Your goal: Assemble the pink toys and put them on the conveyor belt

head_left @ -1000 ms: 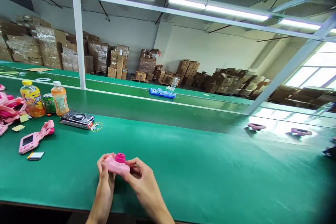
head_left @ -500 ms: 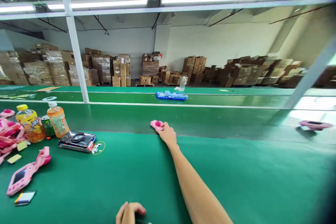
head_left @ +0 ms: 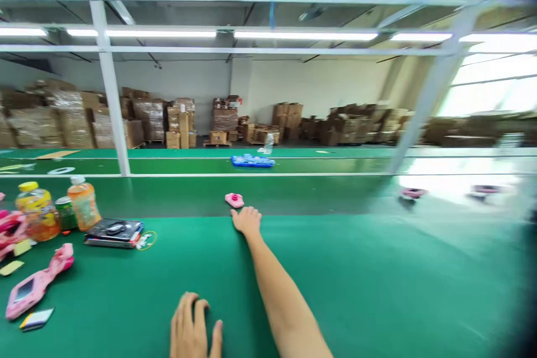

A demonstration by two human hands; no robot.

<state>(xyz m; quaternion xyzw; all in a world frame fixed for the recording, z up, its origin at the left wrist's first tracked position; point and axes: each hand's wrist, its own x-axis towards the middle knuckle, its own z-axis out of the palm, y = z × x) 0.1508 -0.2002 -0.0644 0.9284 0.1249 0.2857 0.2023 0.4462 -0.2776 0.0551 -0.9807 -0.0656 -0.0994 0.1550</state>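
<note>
A small pink piece with a darker pink knob (head_left: pixel 234 199) lies on the green surface beyond the mat's far edge. Just short of it is my right hand (head_left: pixel 247 220), open, palm down, with its fingers apart and nothing in them. My left hand (head_left: pixel 193 325) is over the mat near the bottom of the view, its fingers spread and holding nothing. On the left lie a pink handheld device with a screen (head_left: pixel 36 285) and a small flat silver piece (head_left: pixel 37 319).
A dark stack of flat cases (head_left: pixel 114 232) stands left of centre, with an orange bottle (head_left: pixel 84 203), a green can (head_left: pixel 66 213) and a yellow bottle (head_left: pixel 37 211) behind it. A blue tray (head_left: pixel 253 161) is farther back. Pink items (head_left: pixel 413 193) lie at the right.
My right hand has let go of the pink piece and drawn back slightly. My left hand has opened and shows more. The view has turned right, and a second pink item shows there.
</note>
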